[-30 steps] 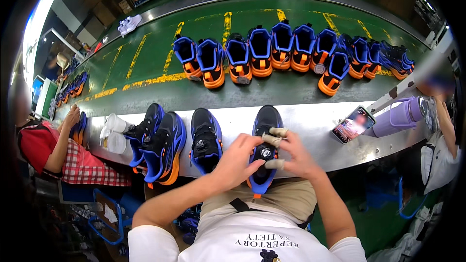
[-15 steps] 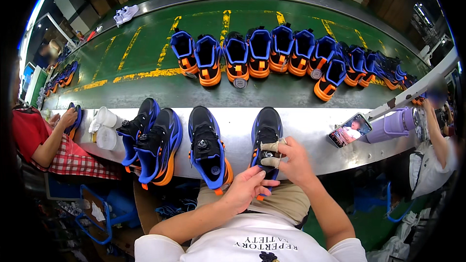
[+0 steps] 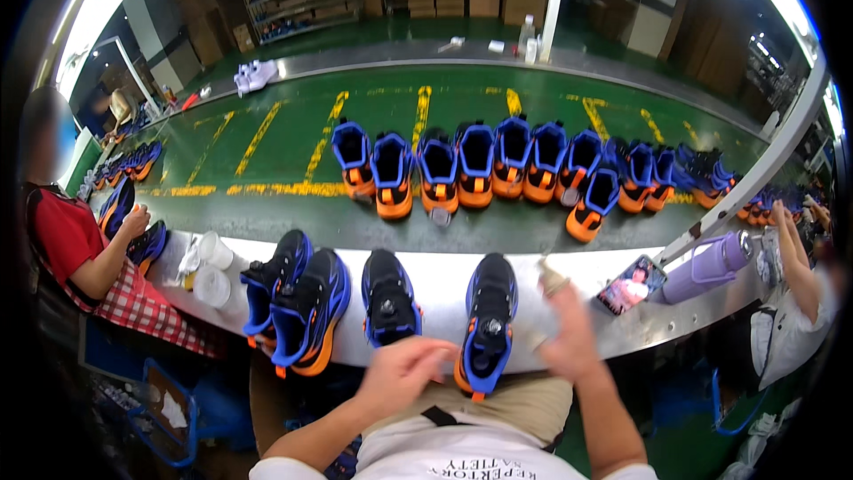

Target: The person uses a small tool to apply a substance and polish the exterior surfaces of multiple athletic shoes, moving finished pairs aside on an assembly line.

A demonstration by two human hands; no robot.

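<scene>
hovering beside the black-and-blue shoe (image 3: 489, 324), both hands bare.

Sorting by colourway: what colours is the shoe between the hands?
Black with blue trim and orange sole, shoe, head view.

- Bright overhead strip lights glare white along the upper left and upper right rims, washing out detail there.
- The pale counter (image 3: 435, 289) is evenly lit, with a soft sheen; shadows under the shoes are short and faint.
- Both hands are smeared by motion blur, the right hand (image 3: 569, 338) most.
- Fisheye distortion bends the counter edge and the conveyor belt (image 3: 267, 213) into arcs; a black vignette rings the frame.
- Far shelving is dim and soft.
</scene>
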